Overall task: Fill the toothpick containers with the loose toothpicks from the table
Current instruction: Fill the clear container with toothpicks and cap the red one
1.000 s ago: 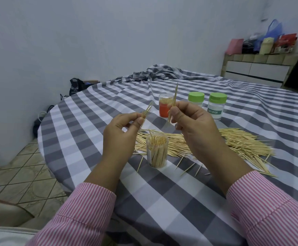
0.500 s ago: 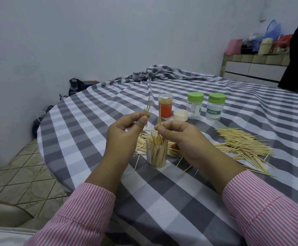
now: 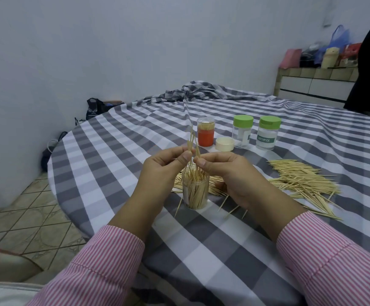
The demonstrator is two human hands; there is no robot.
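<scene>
checked tablecloth (image 3: pixel 223 250), both hands (image 3: pixel 168 171) (image 3: pixel 230 173) pinching pale toothpicks (image 3: pixel 192 142) over near-full clear container (image 3: pixel 195 191)

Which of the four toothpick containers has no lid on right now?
The clear container nearest the person, below both hands, is open and packed with toothpicks. The orange-labelled one and two green-lidded ones are capped.

Open container (image 3: pixel 195 192) stands upright between the two wrists, its mouth crowded by standing toothpicks and covered by left hand (image 3: pixel 165 171) and right hand (image 3: pixel 230 173) meeting just above. Loose toothpick pile (image 3: pixel 301 182) blocks the cloth to the right; strays lie near the container's base. Orange-labelled jar (image 3: pixel 205 134), cream lid (image 3: pixel 224 144) and two green-capped jars (image 3: pixel 242 134) line the far side; bare tablecloth (image 3: pixel 113 164) lies left.
</scene>
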